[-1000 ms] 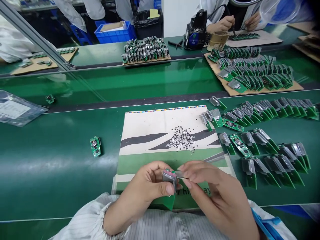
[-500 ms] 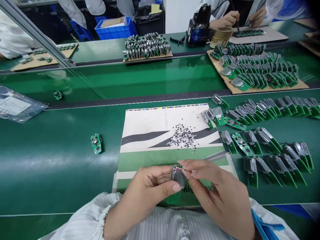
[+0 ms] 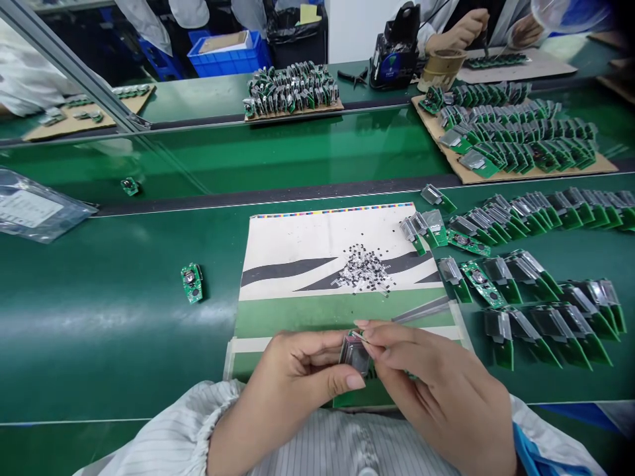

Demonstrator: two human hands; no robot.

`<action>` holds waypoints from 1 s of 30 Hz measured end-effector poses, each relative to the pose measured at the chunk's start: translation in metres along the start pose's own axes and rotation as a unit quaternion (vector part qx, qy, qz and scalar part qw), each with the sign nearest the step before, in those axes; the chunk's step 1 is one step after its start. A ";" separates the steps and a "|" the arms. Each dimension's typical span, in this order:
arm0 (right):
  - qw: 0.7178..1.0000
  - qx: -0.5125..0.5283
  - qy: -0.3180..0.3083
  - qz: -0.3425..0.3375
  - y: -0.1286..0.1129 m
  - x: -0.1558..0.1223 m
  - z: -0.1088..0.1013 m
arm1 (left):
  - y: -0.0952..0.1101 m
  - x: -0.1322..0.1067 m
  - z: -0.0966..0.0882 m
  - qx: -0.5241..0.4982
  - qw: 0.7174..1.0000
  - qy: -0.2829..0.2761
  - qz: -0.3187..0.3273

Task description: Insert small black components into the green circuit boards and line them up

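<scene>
My left hand (image 3: 297, 380) pinches a small green circuit board with a shiny metal holder (image 3: 355, 354) between thumb and fingers, low over a printed cardboard sheet (image 3: 317, 244). My right hand (image 3: 436, 390) is closed in a pinch at the board's top edge; what its fingertips hold is too small to make out. A heap of tiny black and silver parts (image 3: 364, 270) lies on the sheet just beyond both hands.
Rows of green boards with metal holders (image 3: 536, 291) lie to my right. A single board (image 3: 191, 283) sits at left, a plastic bag (image 3: 30, 208) at far left. Beyond the belt (image 3: 248, 158) are trays of boards (image 3: 292, 89) and another person's hands (image 3: 466, 30) with a soldering station (image 3: 397, 49).
The board in my hands has turned, so its metal face shows instead of its edge, and both hands have shifted slightly right. A small board on the belt has drifted right.
</scene>
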State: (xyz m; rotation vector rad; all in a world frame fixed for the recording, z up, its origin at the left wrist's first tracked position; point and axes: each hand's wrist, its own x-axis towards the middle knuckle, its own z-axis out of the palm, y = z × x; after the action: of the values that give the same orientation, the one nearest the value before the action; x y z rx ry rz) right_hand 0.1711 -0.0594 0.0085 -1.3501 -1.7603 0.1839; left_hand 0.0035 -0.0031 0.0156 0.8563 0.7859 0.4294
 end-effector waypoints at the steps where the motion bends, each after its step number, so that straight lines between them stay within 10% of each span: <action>1: 1.000 -0.002 0.001 0.001 0.000 0.001 0.000 | 0.000 0.000 0.000 0.004 1.000 0.003 0.001; 30: 1.000 0.017 0.015 0.005 -0.002 0.003 0.000 | -0.005 -0.003 -0.003 0.172 0.980 0.013 0.101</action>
State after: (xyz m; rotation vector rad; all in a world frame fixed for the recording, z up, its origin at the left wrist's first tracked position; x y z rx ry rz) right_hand 0.1696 -0.0576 0.0116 -1.3315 -1.7180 0.1985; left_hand -0.0006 -0.0067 0.0117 1.2624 0.8126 0.4921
